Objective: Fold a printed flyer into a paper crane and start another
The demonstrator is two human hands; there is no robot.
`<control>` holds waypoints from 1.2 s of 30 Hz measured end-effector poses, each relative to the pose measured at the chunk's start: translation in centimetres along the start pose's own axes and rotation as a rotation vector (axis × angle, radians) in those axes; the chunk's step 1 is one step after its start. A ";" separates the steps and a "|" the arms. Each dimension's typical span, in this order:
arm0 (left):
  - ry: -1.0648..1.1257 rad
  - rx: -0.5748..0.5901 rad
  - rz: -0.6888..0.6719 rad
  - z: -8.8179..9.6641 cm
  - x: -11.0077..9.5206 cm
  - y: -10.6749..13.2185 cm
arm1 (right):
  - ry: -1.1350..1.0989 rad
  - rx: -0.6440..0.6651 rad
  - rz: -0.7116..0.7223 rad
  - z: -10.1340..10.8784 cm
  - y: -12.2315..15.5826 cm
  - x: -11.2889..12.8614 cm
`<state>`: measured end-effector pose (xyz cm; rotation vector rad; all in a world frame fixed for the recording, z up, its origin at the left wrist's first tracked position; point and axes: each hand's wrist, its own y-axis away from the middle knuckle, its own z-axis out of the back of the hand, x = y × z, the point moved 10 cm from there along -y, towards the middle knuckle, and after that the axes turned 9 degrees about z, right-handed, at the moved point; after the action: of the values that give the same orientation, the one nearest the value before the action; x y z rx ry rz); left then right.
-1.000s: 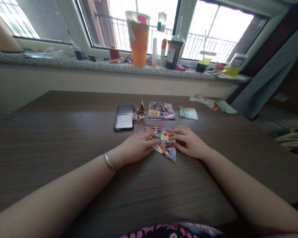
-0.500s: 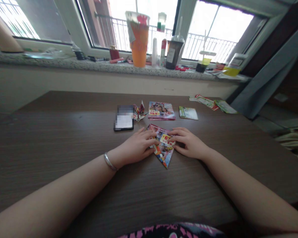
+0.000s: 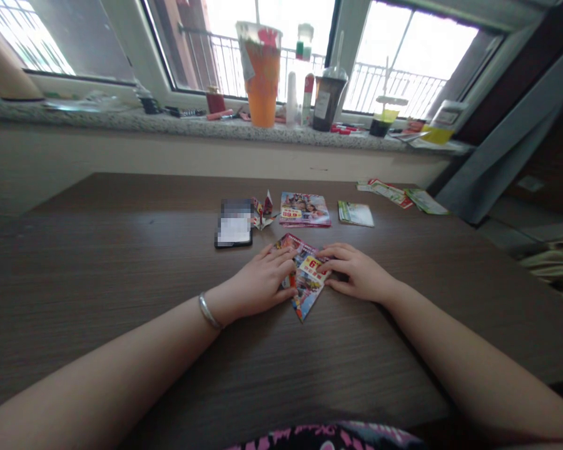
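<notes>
A colourful printed paper folded into a triangle lies flat on the dark wooden table, its point toward me. My left hand, a silver bangle on its wrist, rests on the paper's left side with fingers pressed on it. From the right, my right hand pinches the paper's upper right edge with its fingertips. Both hands touch the paper at once.
A black phone, a small folded paper crane and a stack of printed leaflets lie just beyond my hands. More leaflets lie further right. An orange cup and bottles stand on the windowsill.
The folded paper has turned clockwise on the table, its point swinging leftward and toward me. Both hands stayed on it and shifted slightly with it.
</notes>
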<state>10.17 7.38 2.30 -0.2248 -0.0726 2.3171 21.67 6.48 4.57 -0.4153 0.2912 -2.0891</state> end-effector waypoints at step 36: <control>-0.083 -0.076 -0.042 1.3 -1.8 0.5 | -0.015 -0.020 0.005 0.1 -1.1 1.0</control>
<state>10.81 5.72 3.73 -0.1634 -0.2055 2.2832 20.43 6.19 5.24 -0.4417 0.3041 -2.0784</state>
